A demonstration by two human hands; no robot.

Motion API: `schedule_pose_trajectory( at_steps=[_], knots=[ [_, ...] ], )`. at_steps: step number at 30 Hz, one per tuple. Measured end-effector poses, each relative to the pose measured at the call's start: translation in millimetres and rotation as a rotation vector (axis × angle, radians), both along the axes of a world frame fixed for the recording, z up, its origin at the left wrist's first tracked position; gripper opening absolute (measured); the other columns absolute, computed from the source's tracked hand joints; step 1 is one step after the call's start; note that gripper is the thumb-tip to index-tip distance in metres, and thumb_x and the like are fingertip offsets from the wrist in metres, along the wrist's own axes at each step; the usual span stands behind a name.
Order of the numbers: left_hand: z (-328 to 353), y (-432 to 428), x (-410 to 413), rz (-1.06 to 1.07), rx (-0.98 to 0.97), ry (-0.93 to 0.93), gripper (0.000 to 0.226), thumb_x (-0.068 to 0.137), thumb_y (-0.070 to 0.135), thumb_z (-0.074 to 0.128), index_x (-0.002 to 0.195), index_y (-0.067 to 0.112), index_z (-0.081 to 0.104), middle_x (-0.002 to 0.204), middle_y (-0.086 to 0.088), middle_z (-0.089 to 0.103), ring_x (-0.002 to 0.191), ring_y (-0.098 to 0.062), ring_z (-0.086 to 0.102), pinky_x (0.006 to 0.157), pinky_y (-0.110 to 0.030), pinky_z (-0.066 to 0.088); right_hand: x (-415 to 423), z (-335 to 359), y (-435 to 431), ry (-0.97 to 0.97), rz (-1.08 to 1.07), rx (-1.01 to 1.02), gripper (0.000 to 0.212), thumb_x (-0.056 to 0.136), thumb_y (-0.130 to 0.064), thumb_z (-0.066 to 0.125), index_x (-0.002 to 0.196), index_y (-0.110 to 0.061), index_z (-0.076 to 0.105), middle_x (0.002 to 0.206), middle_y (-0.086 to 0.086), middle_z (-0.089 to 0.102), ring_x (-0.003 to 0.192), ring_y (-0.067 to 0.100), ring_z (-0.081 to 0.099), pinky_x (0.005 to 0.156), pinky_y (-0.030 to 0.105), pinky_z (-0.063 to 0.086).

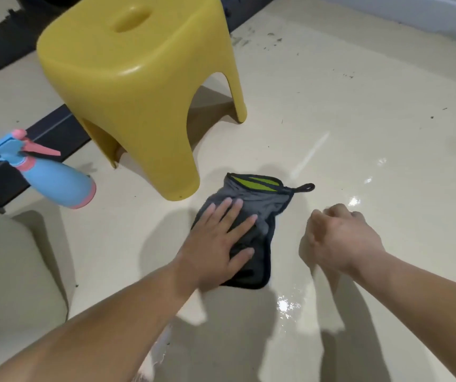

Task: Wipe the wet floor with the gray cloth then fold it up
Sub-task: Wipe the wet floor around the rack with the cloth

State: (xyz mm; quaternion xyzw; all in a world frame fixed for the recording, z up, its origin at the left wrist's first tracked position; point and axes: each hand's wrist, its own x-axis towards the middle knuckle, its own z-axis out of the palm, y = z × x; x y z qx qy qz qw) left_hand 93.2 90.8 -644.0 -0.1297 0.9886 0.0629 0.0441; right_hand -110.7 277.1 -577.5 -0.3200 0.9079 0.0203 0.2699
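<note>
The person is pressing the left hand (221, 238) flat on the gray cloth (262, 208), fingers straight and spread, palm covering the cloth's left half. The right hand (339, 238) is hovering just beside the cloth on its right, fingers curled in and holding nothing; it is not touching the cloth.

The cloth is lying on the floor (386, 119) in front of the yellow stool (138, 78), near one of its legs. It is sitting bunched and doubled into a narrow shape, with a green inner face showing at its far edge and a small hanging loop (308, 186) sticking out to the right. That looks more like a rumpled wiping wad than a neat fold.

Water is glinting on the floor close to the cloth, in a patch (284, 304) near its lower end and in spots (353, 201) to the right. So the wiping is probably under way but not finished, and those wet areas are waiting to be covered. The folding appears not yet done properly: the cloth would need flattening and squaring up with both hands.

A blue spray bottle (50, 177) is lying on its side to the left, well apart from the cloth.
</note>
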Motion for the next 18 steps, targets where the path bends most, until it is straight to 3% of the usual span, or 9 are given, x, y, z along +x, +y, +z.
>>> schedule_pose_trajectory(
  at_steps=[4,7,11,13,16,18],
  knots=[
    [0.3,11.8,-10.0,0.332,-0.037,-0.068,0.071,0.101,0.064,0.022,0.163,0.031,0.018,0.173,-0.009,0.002,0.159,-0.028,-0.006,0.127,-0.053,0.005,4.6,0.2,0.2,0.06,-0.006,-0.013,0.029,0.097,-0.049,0.038,0.114,-0.033,0.055,0.123,-0.003,0.043,0.108,0.023,0.035,0.069,0.033,0.04],
    [0.3,59.9,-3.9,0.503,0.009,0.006,0.07,0.101,0.06,0.029,0.162,0.025,0.028,0.171,-0.014,0.011,0.158,-0.035,0.004,0.126,-0.057,0.01,5.0,-0.6,3.8,0.102,-0.001,-0.056,0.03,0.097,-0.05,0.039,0.116,-0.036,0.057,0.126,-0.003,0.045,0.114,0.023,0.038,0.068,0.032,0.039],
    [-0.2,137.5,7.1,0.454,0.047,0.002,0.073,0.098,0.057,0.037,0.16,0.019,0.032,0.169,-0.021,0.014,0.157,-0.042,0.008,0.122,-0.064,0.016,0.3,-1.4,13.8,0.107,0.003,-0.135,0.026,0.096,-0.051,0.04,0.113,-0.039,0.054,0.125,-0.008,0.047,0.116,0.02,0.04,0.071,0.033,0.039],
    [1.4,160.6,1.5,0.37,0.059,-0.011,0.075,0.096,0.057,0.042,0.16,0.018,0.033,0.169,-0.021,0.016,0.156,-0.044,0.009,0.121,-0.065,0.018,-2.6,-4.5,25.7,0.098,-0.025,-0.274,0.024,0.096,-0.046,0.044,0.118,-0.038,0.052,0.126,-0.011,0.05,0.118,0.017,0.044,0.074,0.035,0.045],
    [2.9,173.9,-32.6,0.256,0.056,-0.036,0.077,0.096,0.058,0.041,0.161,0.018,0.029,0.169,-0.023,0.014,0.156,-0.045,0.005,0.122,-0.065,0.012,-7.3,-5.8,58.0,0.055,-0.089,-0.497,0.038,0.098,-0.036,0.05,0.136,-0.036,0.049,0.132,-0.014,0.052,0.122,0.012,0.05,0.085,0.037,0.053],
    [2.5,186.1,-68.3,0.185,0.064,-0.041,0.078,0.097,0.06,0.039,0.162,0.02,0.025,0.169,-0.023,0.011,0.156,-0.046,0.004,0.123,-0.064,0.008,-12.1,-4.0,93.3,0.118,-0.099,-0.483,0.038,0.099,-0.035,0.052,0.137,-0.033,0.053,0.127,-0.012,0.055,0.12,0.013,0.052,0.083,0.036,0.055]
  ],
)
